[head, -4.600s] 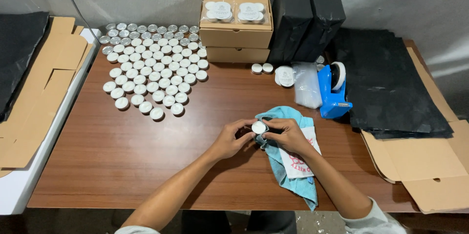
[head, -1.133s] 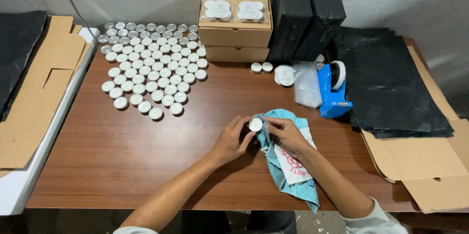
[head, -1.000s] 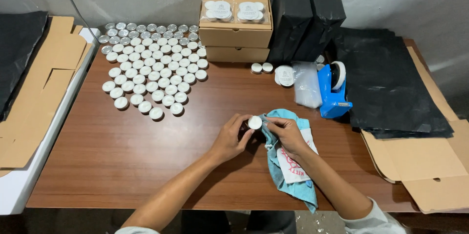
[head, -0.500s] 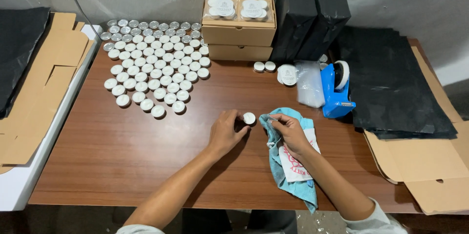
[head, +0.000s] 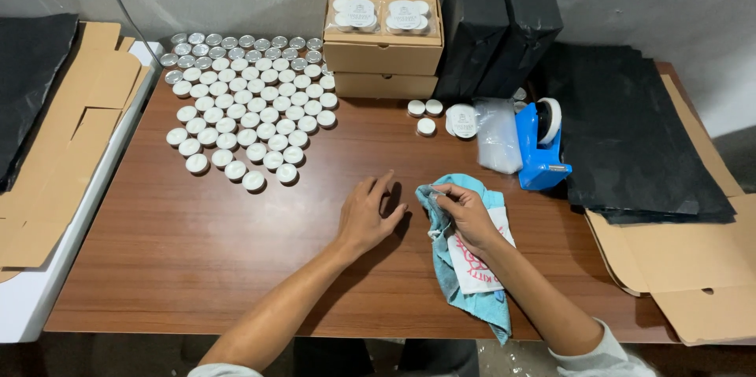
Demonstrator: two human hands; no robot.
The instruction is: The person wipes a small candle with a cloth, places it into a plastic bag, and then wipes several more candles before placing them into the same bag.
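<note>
My left hand (head: 368, 216) rests flat on the brown table (head: 197, 251) with its fingers apart and holds nothing. A short gap to its right, my right hand (head: 466, 210) pinches a bunched light blue cloth (head: 472, 282) that lies on the table and hangs over its front edge. A small grey bit shows at my right fingertips; I cannot tell what it is. Many small round white-topped tins (head: 244, 101) stand in rows at the back left, well beyond my left hand.
Two stacked cardboard boxes (head: 383, 54) with wrapped tins on top stand at the back. Black boxes (head: 496, 23), three loose tins (head: 425, 113), a clear bag (head: 498, 137), a blue tape dispenser (head: 539, 145), black sheets (head: 630, 141) and flat cardboard (head: 693, 267) fill the right. Cardboard (head: 63, 149) lies left.
Both hands held a small white tin at the cloth. The hands have parted: my left hand is now flat on the table, my right keeps the cloth, and the tin is out of sight.
</note>
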